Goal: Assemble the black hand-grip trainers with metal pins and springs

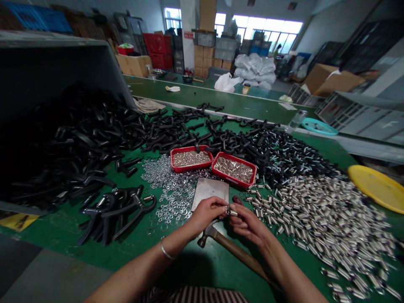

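Head camera looks down on a green table (pixel 195 261), and I take the flat steel plate (pixel 211 191) as the landmark. Just in front of the plate the left hand (pixel 206 214) and the right hand (pixel 249 225) meet, and both pinch with the fingertips one small metal spring (pixel 231 213) between them. The spring looks light, smooth and a little slippery; I judge it is easy to drop, so the best hold is on its two ends, with the coils free. A washer may sit on it, but this is too small to tell.

Under the hands, nearer than the plate, lies a hammer (pixel 227 244) with a wooden handle which passes below the right wrist. It could be knocked when the hands move. Behind the plate stand two red trays (pixel 213 161) with small metal parts. Left of the plate is a spread of washers (pixel 172 191), and further left a big heap of black plastic hooks (pixel 88 139). Right of the plate is a wide pile of silver springs (pixel 322 214), and beyond it a yellow dish (pixel 377 187).
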The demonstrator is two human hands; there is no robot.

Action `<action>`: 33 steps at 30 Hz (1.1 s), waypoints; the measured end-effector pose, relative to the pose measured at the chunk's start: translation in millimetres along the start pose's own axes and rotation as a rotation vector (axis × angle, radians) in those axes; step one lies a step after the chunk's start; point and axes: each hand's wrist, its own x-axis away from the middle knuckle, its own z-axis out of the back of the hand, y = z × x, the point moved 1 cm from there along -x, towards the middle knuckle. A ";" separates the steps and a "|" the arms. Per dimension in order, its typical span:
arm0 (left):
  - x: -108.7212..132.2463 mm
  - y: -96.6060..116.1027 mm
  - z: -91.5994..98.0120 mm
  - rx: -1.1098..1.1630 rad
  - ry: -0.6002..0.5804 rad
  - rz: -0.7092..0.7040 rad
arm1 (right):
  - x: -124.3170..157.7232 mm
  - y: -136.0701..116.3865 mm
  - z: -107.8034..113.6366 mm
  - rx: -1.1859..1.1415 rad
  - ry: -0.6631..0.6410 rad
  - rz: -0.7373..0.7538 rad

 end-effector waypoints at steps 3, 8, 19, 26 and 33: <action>1.3 2.8 0.8 -0.007 -0.018 0.005 | -5.2 -1.3 3.0 -0.076 0.004 -0.037; 1.8 1.6 8.7 -0.054 -0.083 -0.040 | -13.2 -1.5 3.7 -0.212 0.006 -0.178; 6.5 11.5 22.3 -0.131 -0.149 -0.267 | 5.7 7.7 -5.3 0.180 0.136 0.139; 19.5 33.5 35.8 -0.873 -0.030 -0.638 | 0.4 -29.1 -39.1 0.674 0.362 0.484; 41.0 115.8 233.2 -1.330 0.541 -0.358 | 21.7 -42.4 -23.1 0.754 0.484 0.550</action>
